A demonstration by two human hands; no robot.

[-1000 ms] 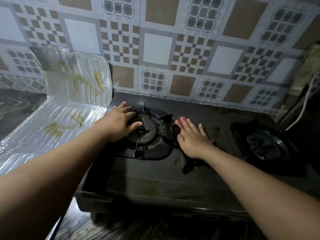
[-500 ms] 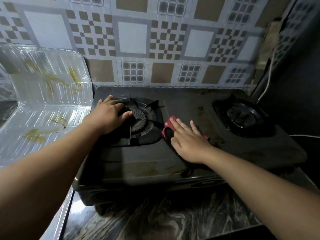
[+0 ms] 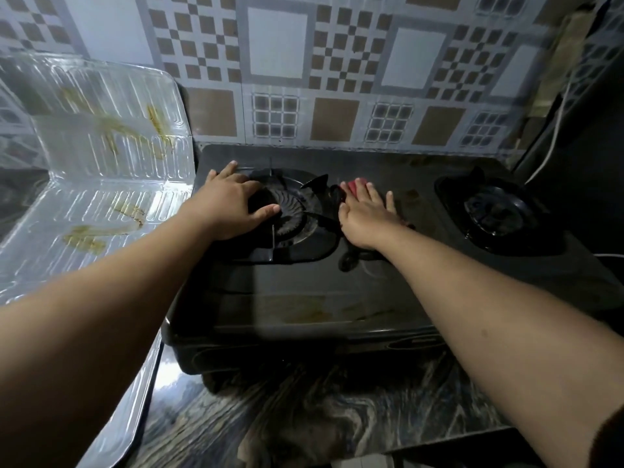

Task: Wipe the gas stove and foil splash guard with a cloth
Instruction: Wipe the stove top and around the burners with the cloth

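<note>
We see 2 bare forearms, with no watch, ring or bracelet showing on the left hand (image 3: 229, 207) or the right hand (image 3: 363, 214). A dark, fuzzy fabric sleeve edge (image 3: 609, 434) shows at the right arm's lower corner.

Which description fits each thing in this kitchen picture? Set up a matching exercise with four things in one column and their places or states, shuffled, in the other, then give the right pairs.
Things
1. left hand
2. right hand
3. splash guard
4. right burner

Descriptions
A. streaked with yellowish stains, left of the stove
B. resting on the left burner
C. untouched, near the white cable
D. pressing flat on a red cloth on the stove top

Pairs: 1-B, 2-D, 3-A, 4-C
</note>
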